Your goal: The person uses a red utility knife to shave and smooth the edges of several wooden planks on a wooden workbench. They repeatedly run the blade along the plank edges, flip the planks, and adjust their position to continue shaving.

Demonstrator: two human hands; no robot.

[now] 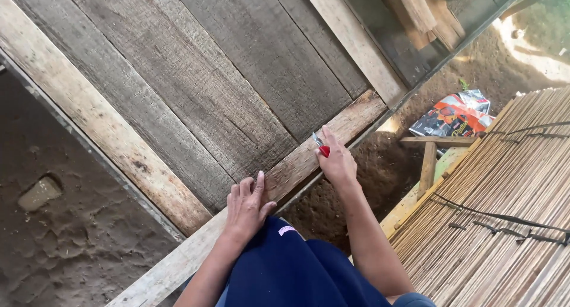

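From your head camera, looking down: there is no real container here. The nearest thing to one is the orange and black printed bag [452, 114] lying on the dirt [356, 188] at the upper right, beyond the plank's far end; what it holds cannot be made out.

Your right hand [337, 161] is curled shut around a small red-handled cutter [321, 146], with its short blade poking up past your fingers. It sits on the pale wooden plank [309, 158] that runs slantwise from the bottom left toward the upper right, close to the plank's right end and by its lower edge. The blade tip seems to touch the wood, though the view is too small to be sure.

Your left hand [246, 206] lies flat and open on the same plank, fingers spread, palm down, holding nothing. It rests lower and to the left of the cutter, the two hands near each other but apart.

Above the plank spreads a panel of grey weathered boards [225, 75] with a pale rail [107, 129] along its left edge. To your right is a stack of thin bamboo slats [510, 206] bound with dark cord. Your dark blue clothing [291, 271] fills the bottom middle.
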